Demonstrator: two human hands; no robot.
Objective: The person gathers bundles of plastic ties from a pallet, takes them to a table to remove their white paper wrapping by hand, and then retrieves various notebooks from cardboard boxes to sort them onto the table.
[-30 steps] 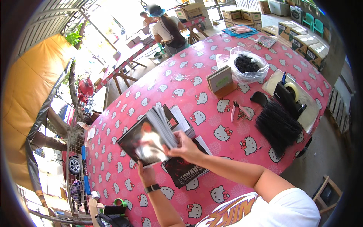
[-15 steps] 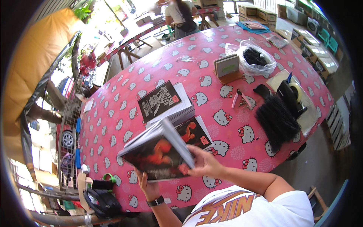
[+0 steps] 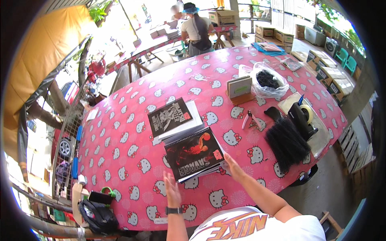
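Note:
A stack of spiral notebooks [image 3: 193, 154] lies on the table in front of me. Its top cover is black with a red-orange figure. My left hand [image 3: 173, 190] is at the stack's near left corner, fingers stretched out and holding nothing. At the near right edge is my right hand [image 3: 235, 168], also open, its fingertips at or touching the notebooks' side. Just behind, a second pile of notebooks [image 3: 171, 117] has a black cover with a grey figure, and white page edges show beside it.
The table [image 3: 132, 172] has a pink patterned cover. To the right are pink-handled pliers [image 3: 251, 119], black binding coils [image 3: 287, 142], a tape dispenser [image 3: 302, 118], a small upright pad [image 3: 240, 89] and a plastic bag [image 3: 277, 86]. A black bag [image 3: 98, 215] sits at left; a person [image 3: 196, 30] is beyond.
The tilted bundle of notebooks between my hands has been set down on the near notebook stack. Both hands have let go and opened, the left one moving slightly right.

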